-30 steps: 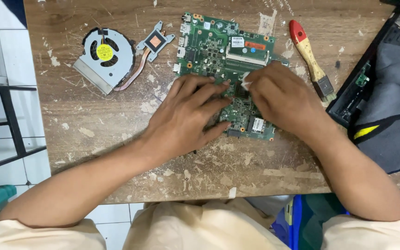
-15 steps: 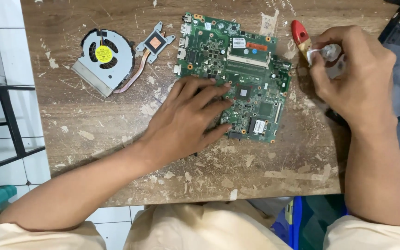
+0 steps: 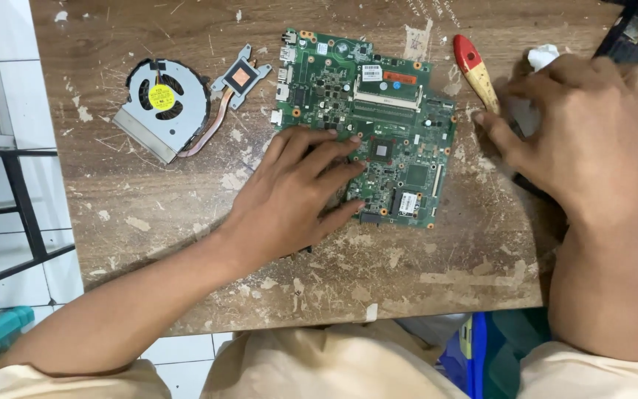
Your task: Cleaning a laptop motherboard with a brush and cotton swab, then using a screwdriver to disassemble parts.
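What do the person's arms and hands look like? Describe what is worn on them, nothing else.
Both forearms are bare from the elbows down, with no gloves, watch, rings or bands visible on the left hand or the right hand. Short cream-beige sleeves cover the upper arms at the bottom edge of the head view. The fingernails are short and unpainted.

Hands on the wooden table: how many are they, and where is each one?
2. The left hand lies flat on the green circuit board at the table's middle. The right hand is at the right, beside the red-handled brush, over white tissue.
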